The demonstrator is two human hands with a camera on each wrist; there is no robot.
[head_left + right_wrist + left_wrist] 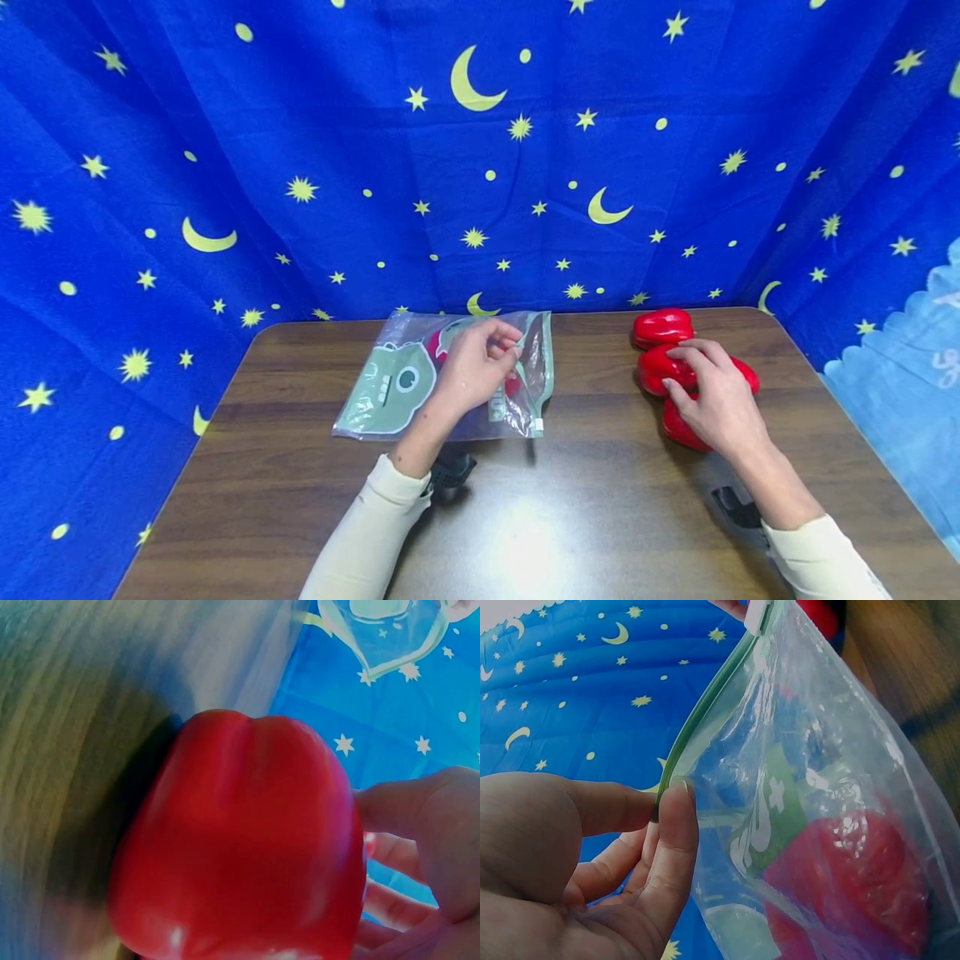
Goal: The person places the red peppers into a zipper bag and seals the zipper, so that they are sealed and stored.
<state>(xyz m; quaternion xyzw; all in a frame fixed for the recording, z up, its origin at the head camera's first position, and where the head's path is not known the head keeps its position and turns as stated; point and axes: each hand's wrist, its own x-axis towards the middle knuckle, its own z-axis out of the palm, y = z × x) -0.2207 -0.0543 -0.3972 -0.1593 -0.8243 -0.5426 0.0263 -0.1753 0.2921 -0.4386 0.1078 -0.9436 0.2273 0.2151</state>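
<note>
Starry cloth (pixel 555 179) backs a wood-grain bench (pixel 615 500). Head: clear, green-printed plastic bag (pixel 397 387), left of glossy red peppers (pixel 658 371). Left wrist: left fingers (pixel 676 847) pinch the bag's zip edge (pixel 676 754). Right wrist: right fingers (pixel 401 806) beside a smooth, lobed pepper (pixel 240 840); grip unclear.

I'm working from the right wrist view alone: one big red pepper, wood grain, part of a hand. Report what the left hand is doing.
Observer: The left hand pinches the green zip edge of a clear plastic bag between thumb and fingertip.
Operator: Tell me what sits at the near end of that strip.
Observer: A white slider, at the bag's near right corner in the head view.
Operator: Now say whether mine is the only red one.
Observer: It isn't; the head view shows another red pepper close to the far edge of the table.
</note>
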